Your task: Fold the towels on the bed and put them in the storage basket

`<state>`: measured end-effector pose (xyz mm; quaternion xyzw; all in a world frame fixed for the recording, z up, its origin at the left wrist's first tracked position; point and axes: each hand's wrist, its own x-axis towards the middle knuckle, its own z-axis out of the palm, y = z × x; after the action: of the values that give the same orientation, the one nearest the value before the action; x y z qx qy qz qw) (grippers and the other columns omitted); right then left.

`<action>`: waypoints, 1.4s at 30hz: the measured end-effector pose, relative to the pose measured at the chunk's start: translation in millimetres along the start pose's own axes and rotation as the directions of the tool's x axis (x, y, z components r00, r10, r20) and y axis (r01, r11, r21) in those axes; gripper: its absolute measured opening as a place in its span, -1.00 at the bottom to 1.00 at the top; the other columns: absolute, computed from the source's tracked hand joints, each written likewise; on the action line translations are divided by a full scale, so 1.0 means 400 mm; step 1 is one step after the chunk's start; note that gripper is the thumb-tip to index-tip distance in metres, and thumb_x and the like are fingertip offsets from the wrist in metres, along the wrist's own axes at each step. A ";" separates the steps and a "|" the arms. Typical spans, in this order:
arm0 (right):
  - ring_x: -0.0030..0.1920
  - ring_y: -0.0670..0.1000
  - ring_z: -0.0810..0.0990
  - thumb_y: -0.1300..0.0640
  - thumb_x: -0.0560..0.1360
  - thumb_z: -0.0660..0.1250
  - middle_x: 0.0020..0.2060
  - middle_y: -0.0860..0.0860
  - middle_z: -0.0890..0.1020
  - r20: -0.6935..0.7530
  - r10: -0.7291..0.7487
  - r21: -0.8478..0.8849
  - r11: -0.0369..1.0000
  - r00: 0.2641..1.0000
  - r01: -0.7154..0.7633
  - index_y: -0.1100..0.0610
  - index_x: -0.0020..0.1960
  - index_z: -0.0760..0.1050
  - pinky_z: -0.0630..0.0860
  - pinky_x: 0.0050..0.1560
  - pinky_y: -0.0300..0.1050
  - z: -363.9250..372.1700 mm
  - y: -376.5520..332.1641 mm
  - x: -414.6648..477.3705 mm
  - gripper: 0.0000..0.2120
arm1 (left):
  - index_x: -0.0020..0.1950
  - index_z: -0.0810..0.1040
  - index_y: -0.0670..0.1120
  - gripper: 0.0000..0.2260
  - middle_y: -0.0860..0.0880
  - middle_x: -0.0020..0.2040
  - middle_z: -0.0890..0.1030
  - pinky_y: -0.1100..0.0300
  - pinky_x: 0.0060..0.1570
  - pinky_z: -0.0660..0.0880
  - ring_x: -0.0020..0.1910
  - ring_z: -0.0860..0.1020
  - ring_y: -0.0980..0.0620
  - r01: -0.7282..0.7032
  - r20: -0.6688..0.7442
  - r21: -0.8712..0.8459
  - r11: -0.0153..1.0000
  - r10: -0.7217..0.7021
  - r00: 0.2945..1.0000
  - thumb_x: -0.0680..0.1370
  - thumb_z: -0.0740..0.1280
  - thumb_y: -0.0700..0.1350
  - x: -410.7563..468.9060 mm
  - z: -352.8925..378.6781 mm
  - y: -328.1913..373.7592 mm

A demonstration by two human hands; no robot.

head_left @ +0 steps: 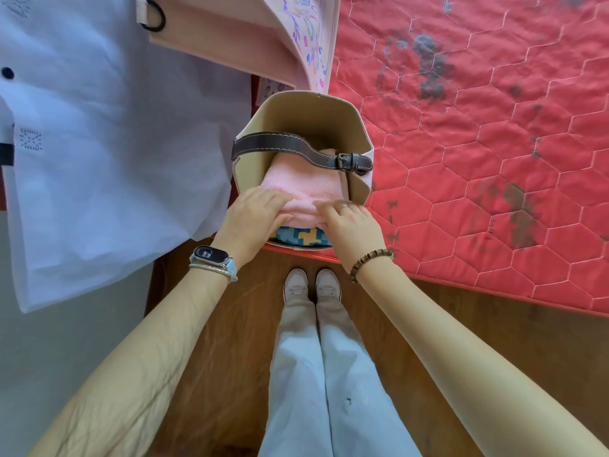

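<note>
A folded pink towel (301, 184) lies inside the beige storage basket (316, 117), which stands at the near edge of the red bed (478, 179). A dark leather strap (296, 148) with a buckle crosses the basket's opening above the towel. My left hand (253, 214) grips the towel's near left edge, fingers curled round it. My right hand (351, 222), with a ring on one finger, presses on the towel's near right edge with bent fingers. Under the pink towel a blue and yellow patterned cloth (301, 237) shows at the basket's near rim.
A large white fabric bag (108, 143) hangs or lies to the left of the basket. A pink container (237, 34) with coloured drawings sits behind the basket. The wooden floor (230, 341) and my legs and shoes (311, 286) are below.
</note>
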<state>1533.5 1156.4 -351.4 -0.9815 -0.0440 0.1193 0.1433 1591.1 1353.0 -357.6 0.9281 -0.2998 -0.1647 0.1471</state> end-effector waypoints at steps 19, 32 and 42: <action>0.17 -0.04 0.62 0.01 0.63 0.19 0.17 0.01 0.64 -0.077 0.320 0.853 0.511 0.944 -0.103 0.05 0.33 0.45 0.57 0.18 0.09 -0.362 -0.012 -0.140 -0.69 | 0.46 0.42 0.02 -0.65 0.06 0.41 0.50 0.29 0.36 0.40 0.40 0.45 0.12 0.170 -0.141 -0.744 0.646 -0.401 0.905 0.68 0.20 0.03 -0.128 -0.264 0.155; 0.11 0.05 0.66 0.01 0.67 0.05 0.17 0.06 0.64 -0.128 0.471 0.992 0.080 0.873 0.102 0.08 0.33 0.46 0.55 0.15 -0.06 -0.707 -0.099 -0.245 -0.66 | 0.41 0.41 -0.03 -0.71 0.05 0.33 0.54 0.04 0.42 0.39 0.36 0.49 0.13 -0.152 -0.346 -0.899 0.412 -0.451 0.823 0.71 0.11 -0.05 -0.200 -0.630 0.358; 0.14 0.10 0.65 -0.02 0.66 0.05 0.19 0.09 0.64 -0.209 0.537 0.972 0.022 0.817 0.234 0.06 0.31 0.47 0.54 0.19 0.00 -0.834 -0.063 -0.331 -0.66 | 0.42 0.41 0.02 -0.56 -0.07 0.39 0.53 0.00 0.38 0.41 0.38 0.51 -0.02 -0.317 -0.444 -0.863 0.393 -0.289 0.848 0.60 0.14 0.17 -0.212 -0.730 0.419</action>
<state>1486.4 1074.2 -4.4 -0.5851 0.2064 -0.1491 0.7700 1556.2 1325.1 -13.3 0.6928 -0.1132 -0.0380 0.7112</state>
